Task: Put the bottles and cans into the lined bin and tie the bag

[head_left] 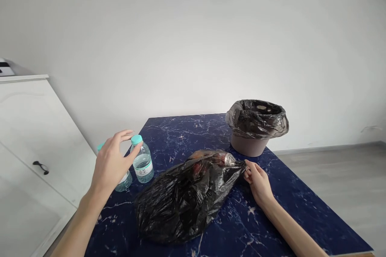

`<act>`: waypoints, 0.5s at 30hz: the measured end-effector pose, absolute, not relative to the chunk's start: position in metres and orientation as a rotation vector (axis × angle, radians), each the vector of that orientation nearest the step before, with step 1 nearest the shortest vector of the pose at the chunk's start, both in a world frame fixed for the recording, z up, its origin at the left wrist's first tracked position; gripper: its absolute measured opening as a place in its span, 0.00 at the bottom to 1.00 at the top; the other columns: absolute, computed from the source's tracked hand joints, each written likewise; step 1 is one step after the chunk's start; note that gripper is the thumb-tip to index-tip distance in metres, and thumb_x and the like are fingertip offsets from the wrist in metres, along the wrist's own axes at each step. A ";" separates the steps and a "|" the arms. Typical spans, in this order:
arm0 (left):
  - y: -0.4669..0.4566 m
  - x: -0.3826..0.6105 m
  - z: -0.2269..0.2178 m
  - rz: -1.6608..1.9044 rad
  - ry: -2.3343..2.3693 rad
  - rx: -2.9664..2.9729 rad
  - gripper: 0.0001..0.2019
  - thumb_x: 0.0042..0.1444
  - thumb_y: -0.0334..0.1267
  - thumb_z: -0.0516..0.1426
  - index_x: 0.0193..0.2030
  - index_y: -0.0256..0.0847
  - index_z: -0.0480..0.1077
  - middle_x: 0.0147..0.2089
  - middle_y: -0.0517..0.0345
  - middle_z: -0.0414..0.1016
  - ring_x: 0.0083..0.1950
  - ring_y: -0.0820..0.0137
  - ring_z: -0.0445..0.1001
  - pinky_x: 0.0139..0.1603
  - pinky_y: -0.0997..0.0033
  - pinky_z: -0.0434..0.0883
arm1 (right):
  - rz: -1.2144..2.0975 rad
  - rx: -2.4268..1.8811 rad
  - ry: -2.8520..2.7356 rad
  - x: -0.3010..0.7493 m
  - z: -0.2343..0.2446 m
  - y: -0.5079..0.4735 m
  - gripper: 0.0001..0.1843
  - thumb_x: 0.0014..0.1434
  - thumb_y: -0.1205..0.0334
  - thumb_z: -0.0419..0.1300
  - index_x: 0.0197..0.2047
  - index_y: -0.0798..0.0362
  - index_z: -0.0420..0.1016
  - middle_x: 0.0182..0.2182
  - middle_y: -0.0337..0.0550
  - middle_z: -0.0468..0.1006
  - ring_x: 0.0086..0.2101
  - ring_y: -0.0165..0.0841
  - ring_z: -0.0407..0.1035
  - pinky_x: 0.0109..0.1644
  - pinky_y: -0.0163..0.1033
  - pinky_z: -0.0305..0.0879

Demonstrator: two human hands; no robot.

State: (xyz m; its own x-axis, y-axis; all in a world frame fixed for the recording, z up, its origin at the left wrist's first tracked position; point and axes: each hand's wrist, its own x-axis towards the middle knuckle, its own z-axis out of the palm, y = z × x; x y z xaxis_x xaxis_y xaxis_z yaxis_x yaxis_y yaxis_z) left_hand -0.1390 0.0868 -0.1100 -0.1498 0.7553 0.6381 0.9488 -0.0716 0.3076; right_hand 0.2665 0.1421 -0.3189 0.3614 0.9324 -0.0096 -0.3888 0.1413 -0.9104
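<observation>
My left hand (116, 156) is open, thumb and fingers apart, close to the turquoise cap of a clear water bottle (143, 164). Whether it touches the cap I cannot tell. Partly behind that hand stands a second bottle (124, 182) with a similar cap. My right hand (256, 178) pinches the gathered edge of a black plastic bag (187, 204). The bag lies on its side across the table, bulging. A can (228, 159) with a silver end shows at its top, beside my right fingers, and reddish shapes show through the thin plastic.
A brownish bin (249, 146) lined with a black bag stands at the table's back right, near the wall. The table (171, 132) has a dark blue marbled top. To the left is a white cabinet (27, 128) with a black handle.
</observation>
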 end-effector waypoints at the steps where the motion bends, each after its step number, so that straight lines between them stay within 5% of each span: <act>1: 0.088 -0.140 -0.111 -1.009 -1.932 -1.849 0.22 0.66 0.55 0.58 0.59 0.46 0.71 0.60 0.52 0.83 0.63 0.48 0.77 0.62 0.51 0.72 | 1.065 -1.003 -0.679 0.266 -0.319 0.142 0.28 0.53 0.40 0.75 0.26 0.48 0.65 0.24 0.31 0.58 0.23 0.28 0.53 0.23 0.38 0.50; 15: 0.088 -0.154 -0.110 -0.706 -1.851 -1.736 0.23 0.71 0.52 0.56 0.64 0.38 0.70 0.52 0.48 0.86 0.61 0.47 0.79 0.61 0.47 0.75 | 1.067 -1.023 -0.670 0.267 -0.321 0.142 0.27 0.53 0.40 0.75 0.27 0.48 0.67 0.24 0.31 0.58 0.23 0.28 0.53 0.23 0.37 0.51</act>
